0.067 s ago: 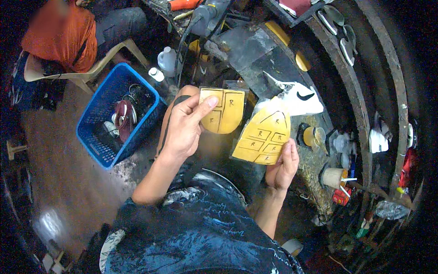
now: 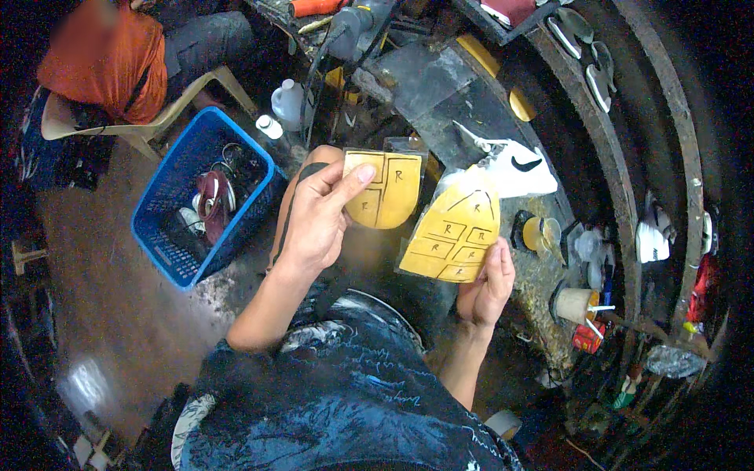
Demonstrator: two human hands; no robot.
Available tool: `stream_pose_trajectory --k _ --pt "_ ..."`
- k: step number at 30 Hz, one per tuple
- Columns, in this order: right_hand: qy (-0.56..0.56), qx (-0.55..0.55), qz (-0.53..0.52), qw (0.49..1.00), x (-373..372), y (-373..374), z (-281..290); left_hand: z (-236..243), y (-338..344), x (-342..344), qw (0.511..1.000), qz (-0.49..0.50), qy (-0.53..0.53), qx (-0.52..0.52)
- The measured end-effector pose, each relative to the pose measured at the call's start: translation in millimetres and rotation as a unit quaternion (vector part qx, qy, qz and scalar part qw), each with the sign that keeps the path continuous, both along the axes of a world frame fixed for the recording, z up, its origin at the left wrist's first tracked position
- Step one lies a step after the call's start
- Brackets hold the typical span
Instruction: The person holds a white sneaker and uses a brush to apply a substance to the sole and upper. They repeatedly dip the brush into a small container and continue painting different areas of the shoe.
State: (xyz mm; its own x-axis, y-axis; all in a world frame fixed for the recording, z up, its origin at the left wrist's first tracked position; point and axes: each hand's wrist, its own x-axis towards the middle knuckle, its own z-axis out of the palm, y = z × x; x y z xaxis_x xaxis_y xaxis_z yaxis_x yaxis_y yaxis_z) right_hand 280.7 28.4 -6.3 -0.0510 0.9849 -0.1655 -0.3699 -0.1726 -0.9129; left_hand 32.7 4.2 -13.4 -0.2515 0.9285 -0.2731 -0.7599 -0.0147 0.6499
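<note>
Between the thumb and fingers of my left hand [image 2: 310, 224] is a yellow heel-shaped template [image 2: 400, 200], flat across the top and rounded below. Black lines divide its face into marked sections. My right hand [image 2: 488, 290] grips the lower right edge of a larger yellow forefoot-shaped template [image 2: 452, 231], which tapers to a rounded top and carries several drawn boxes. Both pieces look covered in clear plastic and are held up side by side, apart from each other. Just behind the larger one, a white shoe [image 2: 514, 169] with a dark mark lies on the bench.
A blue basket [image 2: 161, 263] holding maroon-and-white shoes stands on the floor at left. Past it, a person in an orange shirt [image 2: 118, 74] sits on a chair [image 2: 169, 118]. The dark workbench [image 2: 432, 82] curves right, with cups [image 2: 577, 304] along it. Shoes [image 2: 652, 235] line the shelves.
</note>
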Motion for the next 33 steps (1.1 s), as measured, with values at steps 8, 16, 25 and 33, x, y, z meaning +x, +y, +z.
stream_pose_trajectory --k 8,16,25,33 --pt "0.014 0.008 0.006 1.0 17.3 -3.1 -6.2 -7.5 0.9 12.0 1.0 -0.006 0.01 0.002" --pt "0.036 -0.005 0.012 0.999 32.6 -1.8 -22.3 -12.7 0.1 15.7 0.999 -0.023 0.011 -0.029" --pt "0.046 0.01 0.023 0.999 35.4 4.9 -30.9 -15.7 5.0 10.9 0.995 -0.1 0.024 -0.013" --pt "0.037 -0.005 -0.006 0.999 40.6 9.5 -27.5 -8.3 6.3 14.9 0.996 -0.074 0.025 -0.031"
